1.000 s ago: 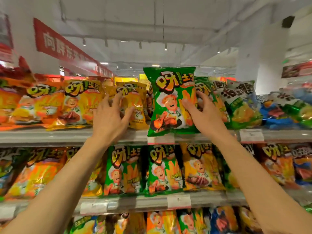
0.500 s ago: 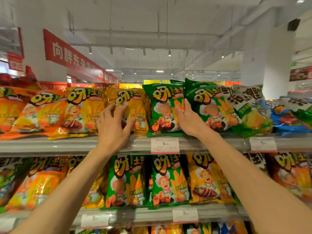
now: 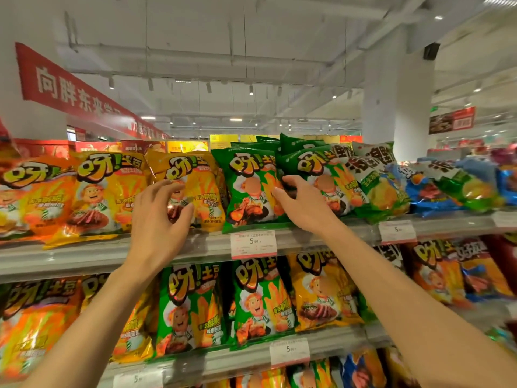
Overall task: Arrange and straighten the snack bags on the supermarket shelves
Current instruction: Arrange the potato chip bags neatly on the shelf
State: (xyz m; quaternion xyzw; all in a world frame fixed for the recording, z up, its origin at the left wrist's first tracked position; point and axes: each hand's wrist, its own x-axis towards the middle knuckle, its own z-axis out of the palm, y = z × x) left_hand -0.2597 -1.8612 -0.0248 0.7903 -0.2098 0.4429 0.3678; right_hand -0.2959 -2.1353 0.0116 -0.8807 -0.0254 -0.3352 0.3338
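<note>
I am looking up at a grey metal top shelf point(image 3: 70, 256) crowded with glossy crisp bags, its front rail carrying a white price label point(image 3: 253, 244). My left hand point(image 3: 159, 219) is raised in front of the yellow crisp bag point(image 3: 193, 189), fingers loosely bent and spread, gripping nothing; I cannot tell whether the fingertips touch the foil. My right hand point(image 3: 305, 205) has its fingers curled between two green crisp bags, the upright front green bag point(image 3: 246, 189) and the tilted green bag point(image 3: 321, 175) just beside it, pressing against them. Orange bags point(image 3: 33, 197) fill the left end. A lower shelf point(image 3: 223, 359) holds more bags. Behind are a white square pillar point(image 3: 397, 93), a red hanging banner point(image 3: 72, 93) and ceiling spotlights.
</note>
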